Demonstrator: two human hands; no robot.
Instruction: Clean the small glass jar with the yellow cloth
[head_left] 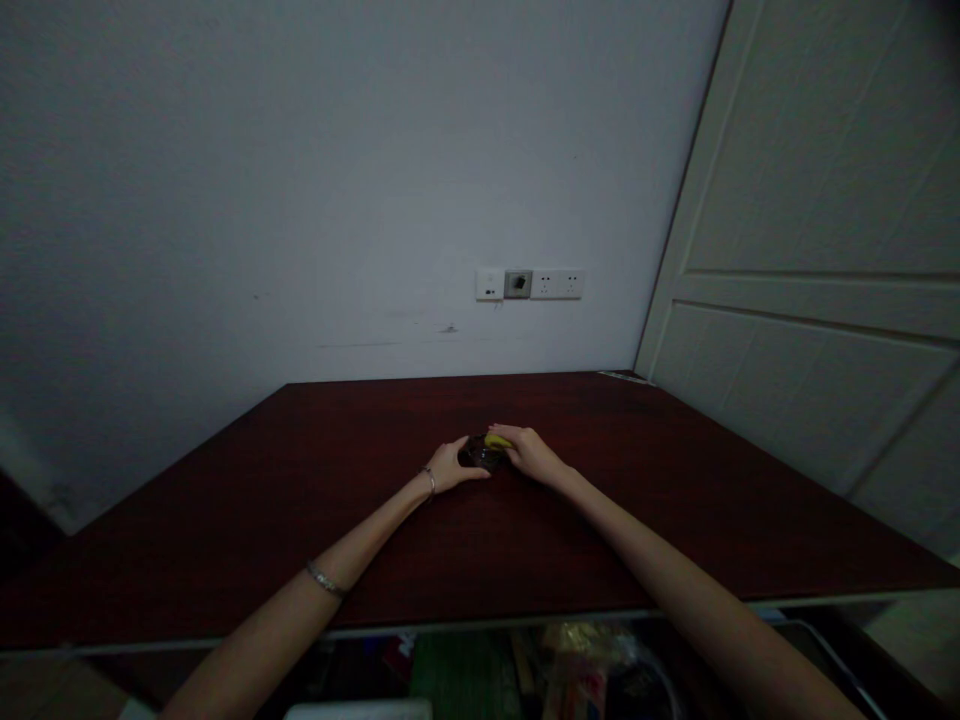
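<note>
Near the middle of the dark red tabletop (390, 560) is a small, dark, see-through glass dish (484, 458). My left hand (451, 468) curls around its left side, thumb along the near edge and fingers at the far side. A small yellow piece (496, 441) is in the fingers of my right hand (532, 452), at the dish's upper right rim. Whether it is a sponge or a cloth I cannot tell. The inside of the dish is too dark to make out.
A pale wall (360, 200) with a row of sockets (556, 284) stands behind the table. To the right is a white panelled door (810, 260). Below the table's front edge, an open space holds a green item (465, 675) and shiny wrapping (589, 640).
</note>
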